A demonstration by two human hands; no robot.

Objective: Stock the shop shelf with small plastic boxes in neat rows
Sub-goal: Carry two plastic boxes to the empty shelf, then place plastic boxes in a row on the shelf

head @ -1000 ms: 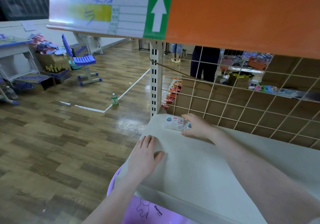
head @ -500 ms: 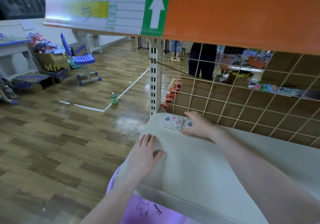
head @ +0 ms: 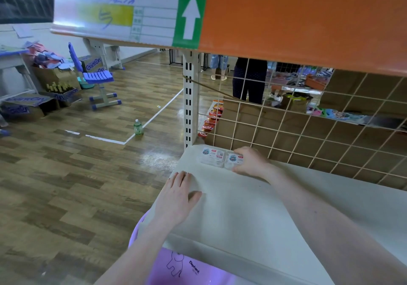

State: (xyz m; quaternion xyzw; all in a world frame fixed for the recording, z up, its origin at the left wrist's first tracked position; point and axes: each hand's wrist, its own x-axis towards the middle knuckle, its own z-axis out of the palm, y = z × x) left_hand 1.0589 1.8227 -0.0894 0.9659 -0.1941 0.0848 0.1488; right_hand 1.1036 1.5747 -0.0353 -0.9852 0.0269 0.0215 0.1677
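Two small clear plastic boxes with white labels lie side by side in the back left corner of the cream shelf [head: 253, 214]. The left box [head: 211, 156] stands free. My right hand [head: 250, 161] grips the right box [head: 233, 160] from its right side, thumb at the front and fingers at the back. My left hand [head: 176, 194] rests flat, palm down, fingers together, near the shelf's left front edge and holds nothing.
A wire grid [head: 308, 135] backs the shelf, with a slotted upright post [head: 189, 100] at the left corner. An orange shelf edge [head: 297, 25] hangs overhead. A purple tub [head: 187, 267] sits below the front edge. A green bottle [head: 138, 127] stands on the wooden floor; people stand behind the grid.
My right hand has slid a little to the right, uncovering more of the right box. The left hand has stayed put.
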